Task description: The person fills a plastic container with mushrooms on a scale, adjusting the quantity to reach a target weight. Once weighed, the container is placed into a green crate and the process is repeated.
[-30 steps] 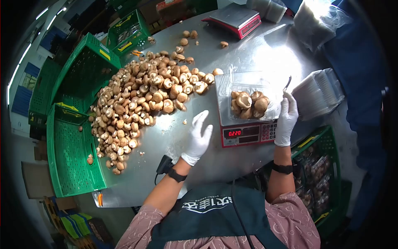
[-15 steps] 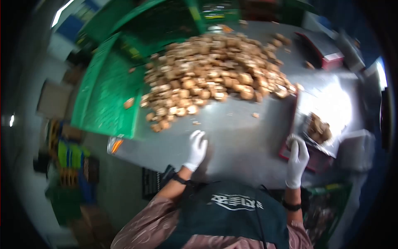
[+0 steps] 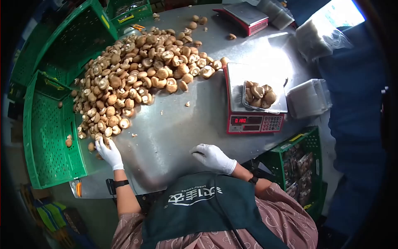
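A large heap of brown shiitake mushrooms (image 3: pixel 137 70) lies on the metal table. At its near left edge, my white-gloved left hand (image 3: pixel 110 154) has its fingers curled round mushrooms, partly hidden by the glove. My right hand (image 3: pixel 214 158), gloved too, hovers over or rests on the table near its front edge. Its fingers point left, loosely bent with a gap at the thumb, and nothing shows in them. To the right, a clear tray of mushrooms (image 3: pixel 260 96) sits on a red digital scale (image 3: pixel 256 123), whose display reads 0.180.
An overturned-looking green crate (image 3: pixel 54 137) stands at the left of the heap. Stacked clear trays (image 3: pixel 309 98) are beside the scale, and a second scale (image 3: pixel 248 18) is at the back. Below the right table edge, another green crate (image 3: pixel 317 164) holds packed mushrooms.
My left hand has moved left to the heap and closed round mushrooms. My right hand has left the scale's side and come left over the table. The view has turned and become sharper.
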Demonstrator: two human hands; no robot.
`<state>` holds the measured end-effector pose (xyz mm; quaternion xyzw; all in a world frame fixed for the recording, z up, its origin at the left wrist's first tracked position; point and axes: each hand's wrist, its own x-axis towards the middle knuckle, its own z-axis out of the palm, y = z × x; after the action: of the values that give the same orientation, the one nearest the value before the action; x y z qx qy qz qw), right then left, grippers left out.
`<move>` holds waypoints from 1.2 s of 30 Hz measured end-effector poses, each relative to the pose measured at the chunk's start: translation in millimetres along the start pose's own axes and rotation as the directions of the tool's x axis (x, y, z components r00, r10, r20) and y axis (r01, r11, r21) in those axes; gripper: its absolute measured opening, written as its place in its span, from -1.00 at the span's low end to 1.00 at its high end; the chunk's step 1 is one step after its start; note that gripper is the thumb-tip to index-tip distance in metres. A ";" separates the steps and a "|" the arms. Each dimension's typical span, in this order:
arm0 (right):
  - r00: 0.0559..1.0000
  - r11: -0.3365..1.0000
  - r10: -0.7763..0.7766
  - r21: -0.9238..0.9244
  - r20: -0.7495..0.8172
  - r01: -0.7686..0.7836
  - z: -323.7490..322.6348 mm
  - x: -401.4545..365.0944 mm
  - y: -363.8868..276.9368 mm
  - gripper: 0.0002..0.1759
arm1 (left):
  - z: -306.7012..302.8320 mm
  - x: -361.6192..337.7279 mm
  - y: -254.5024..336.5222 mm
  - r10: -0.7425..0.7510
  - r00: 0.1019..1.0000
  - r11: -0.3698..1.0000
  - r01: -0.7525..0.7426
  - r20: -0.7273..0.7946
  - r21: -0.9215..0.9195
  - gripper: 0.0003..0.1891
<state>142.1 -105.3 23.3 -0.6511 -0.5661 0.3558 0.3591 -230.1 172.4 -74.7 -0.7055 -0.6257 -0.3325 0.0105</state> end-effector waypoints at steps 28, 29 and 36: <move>0.480 0.917 0.347 0.399 -0.806 0.008 -290.5 -39.5 99.9 -0.72 | -21.1 -2.5 179.3 0.283 0.959 0.900 -0.271 -0.014 -0.340 -0.56; 0.475 0.929 0.342 0.368 -0.811 -0.040 -293.5 -35.1 102.1 -0.72 | -21.2 -6.4 195.6 0.271 0.962 0.890 -0.237 0.033 -0.390 -0.59; 0.540 0.933 0.351 0.237 -0.765 -0.270 -313.6 6.0 163.4 -0.64 | -2.7 -53.0 322.4 0.413 0.736 0.495 0.313 0.537 -0.810 -0.67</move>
<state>494.3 -136.2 34.1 -0.8132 -0.2044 0.1106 0.5336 55.8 54.9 31.3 -0.6995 -0.3061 -0.3190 -0.5614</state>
